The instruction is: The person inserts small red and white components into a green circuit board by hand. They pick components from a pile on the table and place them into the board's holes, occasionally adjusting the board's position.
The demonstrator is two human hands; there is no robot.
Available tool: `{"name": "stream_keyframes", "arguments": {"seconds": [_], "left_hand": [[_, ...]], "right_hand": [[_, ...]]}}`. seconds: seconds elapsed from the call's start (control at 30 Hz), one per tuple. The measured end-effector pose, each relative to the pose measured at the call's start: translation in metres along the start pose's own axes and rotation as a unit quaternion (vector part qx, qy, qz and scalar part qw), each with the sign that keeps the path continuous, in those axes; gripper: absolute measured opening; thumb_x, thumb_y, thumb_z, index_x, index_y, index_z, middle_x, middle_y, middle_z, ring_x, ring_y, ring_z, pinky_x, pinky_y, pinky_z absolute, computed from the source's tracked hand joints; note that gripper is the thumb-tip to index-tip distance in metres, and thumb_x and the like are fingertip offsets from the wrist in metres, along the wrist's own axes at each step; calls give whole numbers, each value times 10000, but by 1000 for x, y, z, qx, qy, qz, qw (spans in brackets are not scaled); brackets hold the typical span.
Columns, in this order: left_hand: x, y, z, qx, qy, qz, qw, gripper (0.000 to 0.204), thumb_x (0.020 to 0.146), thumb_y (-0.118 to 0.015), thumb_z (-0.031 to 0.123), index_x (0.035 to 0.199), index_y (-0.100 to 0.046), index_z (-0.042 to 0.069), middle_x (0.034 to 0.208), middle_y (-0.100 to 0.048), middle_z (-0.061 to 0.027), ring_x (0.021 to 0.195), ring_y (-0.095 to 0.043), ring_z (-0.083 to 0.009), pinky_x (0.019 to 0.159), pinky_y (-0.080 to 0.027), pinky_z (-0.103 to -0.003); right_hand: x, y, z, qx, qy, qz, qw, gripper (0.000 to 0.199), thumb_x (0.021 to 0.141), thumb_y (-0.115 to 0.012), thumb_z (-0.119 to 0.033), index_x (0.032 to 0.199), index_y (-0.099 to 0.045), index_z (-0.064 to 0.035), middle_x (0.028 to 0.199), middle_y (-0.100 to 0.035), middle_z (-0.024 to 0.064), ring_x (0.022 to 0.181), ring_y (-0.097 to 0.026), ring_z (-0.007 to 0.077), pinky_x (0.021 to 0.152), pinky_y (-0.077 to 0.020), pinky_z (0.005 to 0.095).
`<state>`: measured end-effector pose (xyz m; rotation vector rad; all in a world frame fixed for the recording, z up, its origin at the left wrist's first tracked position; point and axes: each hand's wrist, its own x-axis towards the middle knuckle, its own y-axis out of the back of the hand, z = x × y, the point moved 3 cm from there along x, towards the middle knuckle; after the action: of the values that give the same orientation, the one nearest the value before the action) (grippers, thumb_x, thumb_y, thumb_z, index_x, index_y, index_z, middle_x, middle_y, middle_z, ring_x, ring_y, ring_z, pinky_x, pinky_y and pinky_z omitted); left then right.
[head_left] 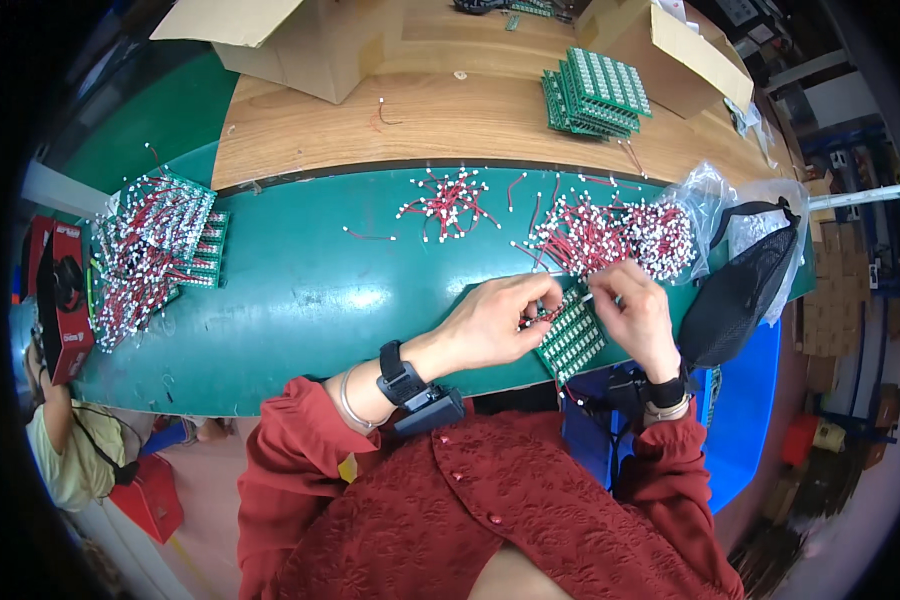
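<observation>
A green circuit board panel (pixel 574 340) with rows of small white parts lies at the table's near edge, between my hands. My left hand (pixel 498 318) is closed at its left side, its curled fingers around a few short red cables (pixel 536 318). At the panel's upper right corner my right hand (pixel 634 308) is closed in a pinch. A small white piece shows by its fingertips; what they grip is mostly hidden. Just beyond my hands lies a heap of red cables with white connectors (pixel 590 232). One loose cable end (pixel 571 393) hangs at the panel's lower edge.
A smaller cable pile (pixel 450 205) lies on the green table (pixel 320 270). Wired panels (pixel 160 240) are heaped at the left. Bare panels (pixel 600 85) stand stacked between cardboard boxes (pixel 300 45). A black mesh bag (pixel 740 295) and blue bin (pixel 750 420) are at right. Another person (pixel 70 440) sits at left.
</observation>
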<state>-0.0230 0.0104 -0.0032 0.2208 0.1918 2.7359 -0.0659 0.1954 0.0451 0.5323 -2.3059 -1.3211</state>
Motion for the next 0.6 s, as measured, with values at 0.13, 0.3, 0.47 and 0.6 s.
{"name": "stream_keyframes", "arguments": {"seconds": [0.13,0.3,0.47,0.6], "left_hand": [[-2,-1,5,65,-95,9,993,437,790,-563,-57,1182,-600,133,1041,-544,-75,848,-562,-211,697,-477,-305],[-1,-3,4,73,-118,-9,990,315,779,-565,-29,1028,-662,138,1115,-555,-65,883,-576,-279,751,-493,-372],[-3,-3,13,139,-173,-33,974,296,739,-567,-37,969,-664,121,1226,-558,-44,943,-560,-280,824,-480,-380],[-5,-5,3,105,-178,-39,978,281,722,-564,-54,938,-655,101,1171,-597,-47,923,-565,-271,849,-479,-371]], "right_hand": [[13,-6,-3,6,47,8,999,100,774,-654,-35,866,-666,-73,822,-622,54,702,-641,262,601,-514,355],[21,-17,-3,-74,68,-33,994,82,784,-664,-96,866,-673,-91,820,-620,39,690,-641,250,582,-512,358],[29,-16,-11,-143,63,-97,983,114,767,-631,-59,876,-620,-91,800,-563,41,714,-631,262,561,-500,390],[32,-14,-7,-142,72,-71,985,110,757,-625,-58,857,-595,-91,804,-558,59,719,-630,271,562,-496,399]]}}
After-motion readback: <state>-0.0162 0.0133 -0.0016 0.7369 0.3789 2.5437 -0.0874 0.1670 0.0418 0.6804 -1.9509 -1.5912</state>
